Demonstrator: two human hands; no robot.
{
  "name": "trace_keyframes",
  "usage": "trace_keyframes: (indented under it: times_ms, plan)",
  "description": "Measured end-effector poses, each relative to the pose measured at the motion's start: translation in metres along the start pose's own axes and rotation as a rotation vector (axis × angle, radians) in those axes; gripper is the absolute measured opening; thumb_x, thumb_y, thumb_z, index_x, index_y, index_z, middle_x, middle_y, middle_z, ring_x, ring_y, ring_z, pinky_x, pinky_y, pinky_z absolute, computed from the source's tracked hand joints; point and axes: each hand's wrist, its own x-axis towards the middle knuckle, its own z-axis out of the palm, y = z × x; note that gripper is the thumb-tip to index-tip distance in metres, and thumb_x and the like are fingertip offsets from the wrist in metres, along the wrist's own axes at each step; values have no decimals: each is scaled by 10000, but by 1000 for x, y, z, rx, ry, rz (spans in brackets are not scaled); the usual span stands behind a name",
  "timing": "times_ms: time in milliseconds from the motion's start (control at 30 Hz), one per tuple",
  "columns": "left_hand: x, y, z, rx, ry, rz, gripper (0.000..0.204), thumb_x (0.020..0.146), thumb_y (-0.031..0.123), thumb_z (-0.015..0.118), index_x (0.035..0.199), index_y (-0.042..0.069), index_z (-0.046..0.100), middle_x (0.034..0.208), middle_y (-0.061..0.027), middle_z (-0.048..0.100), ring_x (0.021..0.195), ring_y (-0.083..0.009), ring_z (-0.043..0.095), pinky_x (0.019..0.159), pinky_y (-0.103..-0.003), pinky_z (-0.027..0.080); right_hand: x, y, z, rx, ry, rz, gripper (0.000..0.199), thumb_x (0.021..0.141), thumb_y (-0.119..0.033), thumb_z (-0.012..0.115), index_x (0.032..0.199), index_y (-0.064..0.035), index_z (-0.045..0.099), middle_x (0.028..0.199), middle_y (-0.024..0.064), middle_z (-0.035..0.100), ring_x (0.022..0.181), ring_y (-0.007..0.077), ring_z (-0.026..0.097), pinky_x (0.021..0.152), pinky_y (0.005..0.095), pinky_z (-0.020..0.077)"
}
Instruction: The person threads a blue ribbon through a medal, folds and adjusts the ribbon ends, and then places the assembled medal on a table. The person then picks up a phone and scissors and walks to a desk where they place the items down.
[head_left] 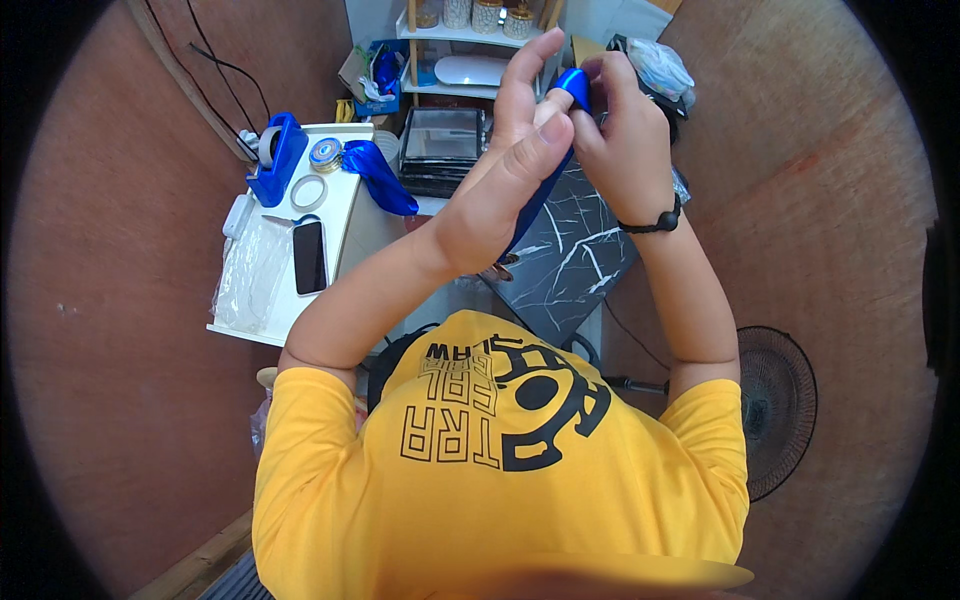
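Note:
A shiny blue ribbon [573,88] loops over the fingertips of my left hand [490,195], and its tail runs down behind that hand over the black marble-patterned tabletop. One left finger stretches upward and the thumb points up beside the loop. My right hand [632,145], with a black bracelet at the wrist, pinches the ribbon at the loop; its fingertips are partly hidden. On the white side table to the left lies a small stack of gold-rimmed medals [326,154] with a bunched blue ribbon [380,175] beside it.
The white side table [345,225] also carries a blue tape dispenser [278,160], a tape roll [309,191], a phone [310,257] and clear plastic sleeves [250,280]. Black trays [440,150] stand behind. A black fan [780,415] is at right, near brown walls.

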Motion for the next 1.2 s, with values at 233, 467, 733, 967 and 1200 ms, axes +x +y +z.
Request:
trace_keyframes:
  times_ms: [233, 467, 733, 967, 1200]
  plan:
    - [1, -3, 8, -41, -33, -18, 738, 1005, 369, 406, 1521, 99, -47, 1524, -207, 168, 1436, -261, 166, 1138, -347, 145, 8, 4, -1, -149, 392, -376, 185, 674, -61, 676, 844, -87, 608, 825, 85, 646, 764, 301, 634, 695, 374, 506]
    - [2, 0, 14, 27, 107, -108, 686, 998, 293, 458, 1529, 78, 81, 1486, -200, 335, 1405, -237, 287, 1155, -341, 179, 11, 0, -6, -42, 247, -153, 109, 670, -45, 671, 747, -51, 594, 694, 93, 588, 638, 285, 605, 577, 348, 491]
    - [-34, -2, -35, 69, 204, -276, 352, 932, 157, 623, 1240, 7, 544, 996, -96, 671, 936, -106, 622, 839, -227, 466, 19, -1, -9, 86, 285, -174, 92, 661, -20, 667, 694, -18, 580, 659, 118, 573, 597, 274, 582, 552, 319, 472]
    - [-96, -79, -58, 543, 305, -567, 137, 865, 157, 669, 957, 62, 699, 797, -10, 671, 685, -37, 556, 613, -209, 430, 35, 3, -28, 199, 290, -121, 63, 716, -6, 716, 714, -8, 652, 629, 27, 620, 579, 68, 582, 519, 214, 465]
    - [-143, -127, -26, 735, 68, -685, 198, 847, 192, 639, 986, 83, 727, 852, -124, 706, 744, -275, 663, 694, -363, 514, 50, 0, -48, 295, 301, -1, 39, 720, 48, 683, 735, 23, 657, 691, 33, 659, 627, 63, 607, 570, 197, 494]
